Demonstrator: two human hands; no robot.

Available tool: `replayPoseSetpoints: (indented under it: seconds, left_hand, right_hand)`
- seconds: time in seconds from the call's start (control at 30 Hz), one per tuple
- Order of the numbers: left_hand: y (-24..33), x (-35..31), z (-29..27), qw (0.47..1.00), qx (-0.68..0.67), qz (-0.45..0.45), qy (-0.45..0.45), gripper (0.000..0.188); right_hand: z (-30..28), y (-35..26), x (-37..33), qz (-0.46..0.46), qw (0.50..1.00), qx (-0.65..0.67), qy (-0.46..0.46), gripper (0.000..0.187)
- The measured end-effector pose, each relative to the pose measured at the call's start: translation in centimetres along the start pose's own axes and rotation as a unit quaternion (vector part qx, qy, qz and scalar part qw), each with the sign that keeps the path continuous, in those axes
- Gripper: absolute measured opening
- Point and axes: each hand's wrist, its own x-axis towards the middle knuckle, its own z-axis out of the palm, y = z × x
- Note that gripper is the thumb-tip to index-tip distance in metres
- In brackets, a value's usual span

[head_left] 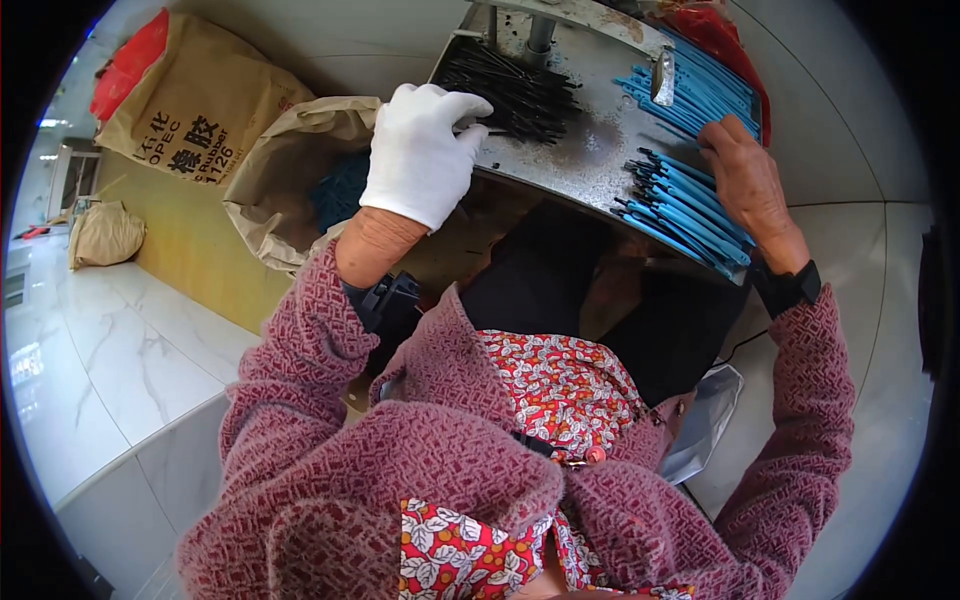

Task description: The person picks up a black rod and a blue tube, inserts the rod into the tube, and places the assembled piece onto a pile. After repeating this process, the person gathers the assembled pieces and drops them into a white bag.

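My left hand, in a white glove, is bent over the left end of a metal work table, beside a pile of thin black sticks. Its fingers are curled toward the thumb; whatever lies between them is hidden. At the table's right side my bare right hand has its fingertips pinched at the end of a thin blue stick. Just below those fingers lies a bundle of blue sticks with black tips. Beyond it is a heap of plain blue sticks.
A metal post and a curved metal arm stand over the table. To the left, an open paper sack holds blue pieces, next to a full printed sack. A red bag lies behind the blue heap.
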Motion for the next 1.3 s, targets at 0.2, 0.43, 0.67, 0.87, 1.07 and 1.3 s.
replayPoseSetpoints:
  seconds: [0.2, 0.43, 0.67, 0.87, 1.07, 1.3]
  left_hand:
    - [-1.3, 0.9, 0.8, 0.991, 0.105, 0.074, -0.035, 0.013]
    - [-1.7, 4.2, 2.6, 0.974, 0.167, 0.150, -0.041, 0.010]
    - [-1.7, 4.3, 2.7, 0.967, 0.175, 0.180, -0.046, 0.007]
    - [-1.1, 4.3, 2.4, 0.967, 0.160, 0.197, -0.024, 0.006]
    - [-0.2, 4.3, 1.6, 0.980, 0.118, 0.158, -0.014, 0.005]
    - [1.3, 3.8, 1.6, 0.994, 0.020, 0.090, 0.063, 0.006]
  right_hand:
    - [-1.3, -2.9, -0.6, -0.004, 0.997, 0.056, 0.062, 0.011]
    - [-2.4, -5.7, -2.0, 0.022, 0.971, 0.225, 0.074, 0.008]
    - [-4.4, -8.9, -5.0, 0.051, 0.943, 0.323, 0.055, 0.011]
    - [-4.5, -9.1, -6.9, 0.060, 0.861, 0.506, 0.012, 0.011]
    - [-4.3, -9.1, -7.4, 0.061, 0.915, 0.395, -0.062, 0.014]
    - [-3.3, -11.0, -7.4, 0.153, 0.845, 0.512, 0.005, 0.031]
